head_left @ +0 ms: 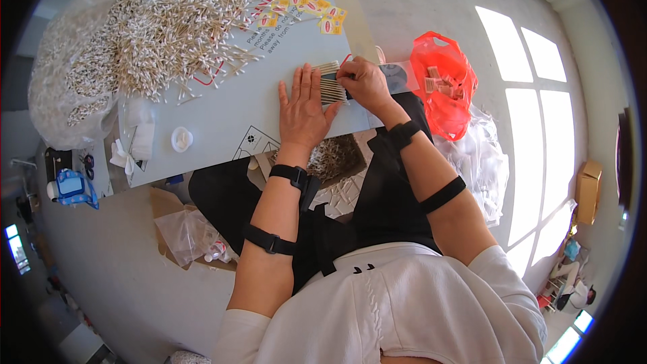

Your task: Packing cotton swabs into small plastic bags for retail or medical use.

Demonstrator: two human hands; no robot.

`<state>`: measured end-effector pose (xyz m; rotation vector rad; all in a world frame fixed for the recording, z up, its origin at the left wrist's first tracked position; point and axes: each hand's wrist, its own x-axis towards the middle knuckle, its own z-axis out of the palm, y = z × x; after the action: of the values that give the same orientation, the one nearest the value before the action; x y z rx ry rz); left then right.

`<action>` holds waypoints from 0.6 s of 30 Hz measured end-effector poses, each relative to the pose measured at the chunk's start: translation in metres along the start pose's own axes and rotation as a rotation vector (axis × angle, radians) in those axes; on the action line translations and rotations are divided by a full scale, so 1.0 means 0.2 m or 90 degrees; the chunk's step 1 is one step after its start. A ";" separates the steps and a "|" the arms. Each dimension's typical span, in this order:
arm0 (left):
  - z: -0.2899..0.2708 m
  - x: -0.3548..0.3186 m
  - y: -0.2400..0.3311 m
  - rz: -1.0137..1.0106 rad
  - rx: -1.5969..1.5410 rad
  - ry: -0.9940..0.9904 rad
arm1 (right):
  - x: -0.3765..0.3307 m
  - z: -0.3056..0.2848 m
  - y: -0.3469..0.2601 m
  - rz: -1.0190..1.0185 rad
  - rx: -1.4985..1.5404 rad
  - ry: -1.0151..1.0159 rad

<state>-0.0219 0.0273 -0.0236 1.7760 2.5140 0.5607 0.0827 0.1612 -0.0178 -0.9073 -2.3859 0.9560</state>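
A row of cotton swabs [329, 87] lies side by side near the table's front edge, between my two hands. My left hand [303, 111] rests flat at the row's left end, fingers stretched out and pointing away from me. At the right end, the bent fingers of my right hand [366, 83] are pinched together. What they grip, if anything, is hidden; a thin red line shows just beside them. Farther left, a large heap of loose cotton swabs [182, 34] spills out of a clear plastic bag [50, 108].
Small yellow-and-white packets [313, 0] lie at the table's far side. A white round tub [182, 139] sits front left. An orange-red plastic bag [441, 50] with small packs hangs right of the table. Below, a box of swabs [340, 158] stands between my legs.
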 end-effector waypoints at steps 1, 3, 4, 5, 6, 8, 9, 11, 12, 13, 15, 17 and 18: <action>0.00 0.00 0.00 0.003 0.003 0.000 | 0.01 0.00 0.00 0.003 0.016 0.028; 0.00 0.00 0.00 0.006 0.008 0.001 | 0.05 0.00 0.01 0.005 0.033 0.056; 0.00 0.00 0.00 0.006 0.013 0.003 | 0.07 0.00 0.01 0.002 0.032 0.065; 0.00 0.00 0.00 0.006 0.018 0.005 | 0.08 0.00 0.00 -0.001 0.032 0.073; 0.00 0.00 0.00 0.006 0.019 0.005 | 0.10 0.00 0.00 -0.002 0.033 0.073; 0.00 0.00 0.00 0.005 0.020 -0.007 | 0.13 0.00 0.00 -0.015 0.013 0.057; 0.00 0.00 0.00 0.005 0.021 -0.008 | 0.14 0.00 0.00 -0.014 0.014 0.057; 0.00 0.00 0.01 0.003 0.011 -0.009 | 0.16 0.00 0.01 -0.052 -0.024 0.013; 0.00 0.00 0.01 0.003 0.011 -0.010 | 0.16 0.01 0.02 -0.051 -0.023 0.012; 0.00 0.00 0.00 0.005 0.010 -0.009 | 0.15 0.01 0.02 -0.055 -0.033 0.013; 0.00 0.00 0.00 0.007 0.008 -0.008 | 0.14 0.02 0.02 -0.059 -0.042 0.013; 0.00 0.00 0.00 0.004 0.008 -0.005 | 0.12 0.02 0.02 -0.088 -0.042 -0.038; 0.00 0.00 0.00 0.003 0.008 -0.006 | 0.12 0.03 0.02 -0.088 -0.041 -0.039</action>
<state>-0.0222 0.0262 -0.0237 1.7852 2.5131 0.5356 0.0649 0.1774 -0.0213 -0.7344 -2.5068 0.8709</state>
